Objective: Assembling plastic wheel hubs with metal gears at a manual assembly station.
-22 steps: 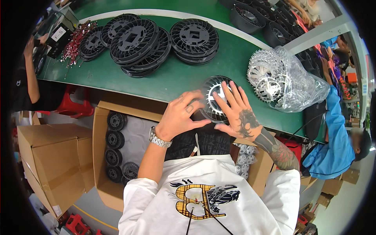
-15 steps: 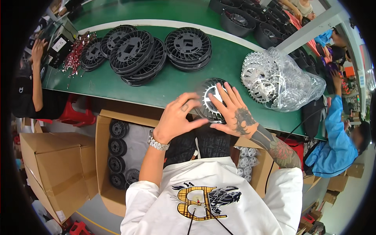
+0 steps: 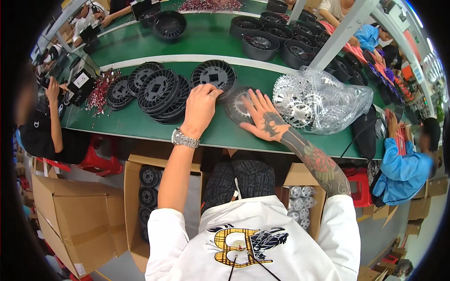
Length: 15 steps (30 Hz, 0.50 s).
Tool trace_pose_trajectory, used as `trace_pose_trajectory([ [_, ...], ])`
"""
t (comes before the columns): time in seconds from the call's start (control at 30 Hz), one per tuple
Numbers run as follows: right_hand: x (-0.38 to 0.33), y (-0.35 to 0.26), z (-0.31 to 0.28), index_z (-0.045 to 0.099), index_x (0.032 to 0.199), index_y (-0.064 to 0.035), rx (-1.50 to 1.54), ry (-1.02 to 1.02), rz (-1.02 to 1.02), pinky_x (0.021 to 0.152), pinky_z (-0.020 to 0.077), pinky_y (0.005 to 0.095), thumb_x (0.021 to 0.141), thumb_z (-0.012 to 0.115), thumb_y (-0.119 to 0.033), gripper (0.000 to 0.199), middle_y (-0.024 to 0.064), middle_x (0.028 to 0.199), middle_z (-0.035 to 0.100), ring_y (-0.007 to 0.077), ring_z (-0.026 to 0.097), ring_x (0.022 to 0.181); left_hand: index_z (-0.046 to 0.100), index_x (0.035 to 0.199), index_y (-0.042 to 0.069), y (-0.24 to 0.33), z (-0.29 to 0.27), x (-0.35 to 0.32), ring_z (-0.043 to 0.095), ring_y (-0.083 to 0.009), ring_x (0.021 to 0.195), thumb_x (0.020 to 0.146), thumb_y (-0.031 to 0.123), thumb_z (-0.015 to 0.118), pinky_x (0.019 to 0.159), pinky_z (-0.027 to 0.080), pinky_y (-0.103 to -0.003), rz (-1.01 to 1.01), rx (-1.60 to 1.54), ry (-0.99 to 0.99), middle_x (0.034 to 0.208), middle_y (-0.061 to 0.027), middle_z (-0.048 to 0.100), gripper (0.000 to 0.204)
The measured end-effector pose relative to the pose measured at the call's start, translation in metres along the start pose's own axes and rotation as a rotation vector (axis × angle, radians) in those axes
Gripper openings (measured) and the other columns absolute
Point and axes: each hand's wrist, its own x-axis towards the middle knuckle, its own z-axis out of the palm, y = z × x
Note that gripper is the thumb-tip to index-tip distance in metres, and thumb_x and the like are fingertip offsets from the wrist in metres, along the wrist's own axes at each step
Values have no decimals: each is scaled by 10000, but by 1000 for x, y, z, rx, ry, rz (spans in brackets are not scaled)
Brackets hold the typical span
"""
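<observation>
My left hand (image 3: pixel 200 107) reaches to the near edge of a stack of black round spoked wheel covers (image 3: pixel 214 76). Its fingers are closed at the rim of the top cover, partly hidden by the hand itself. To the right, my right hand (image 3: pixel 266 118) is open, with fingers spread flat over the right side of another round cover (image 3: pixel 238 107). That cover is smeared by motion, and a silver toothed piece shows in its middle. Right of this hand lies a clear plastic bag (image 3: pixel 335 100) full of silver toothed rings.
More black covers (image 3: pixel 158 91) are piled left on the green table (image 3: pixel 140 131), beside red and silver small parts (image 3: pixel 105 91). Deep black round housings (image 3: pixel 260 44) stand behind. Cardboard boxes with wheels (image 3: pixel 150 175) and silver parts (image 3: pixel 299 203) sit below. Co-workers are at both sides.
My left hand has left the cover with the silver piece and moved left to the black stack. My right hand stays at that cover. The view has shifted, showing more of the far table.
</observation>
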Motion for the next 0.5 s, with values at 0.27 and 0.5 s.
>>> trace_pose_trajectory([
  [0.27, 32, 17, 11, 419, 1522, 17, -175, 158, 42, 1267, 203, 525, 973, 612, -514, 787, 279, 1606, 352, 421, 283, 1528, 719, 1202, 80, -1, 9, -12, 568, -304, 1299, 837, 65, 729, 1183, 392, -494, 27, 99, 40, 1281, -103, 652, 365],
  [0.5, 6, 14, -50, 569, 1401, -62, -251, 128, -75, 1262, 192, 577, 871, 766, -378, 647, 159, 1595, 411, 387, 307, 1520, 703, 1130, 76, -9, 7, -13, 609, -325, 1196, 848, 17, 730, 1107, 453, -475, 61, 48, 89, 1163, -94, 656, 290],
])
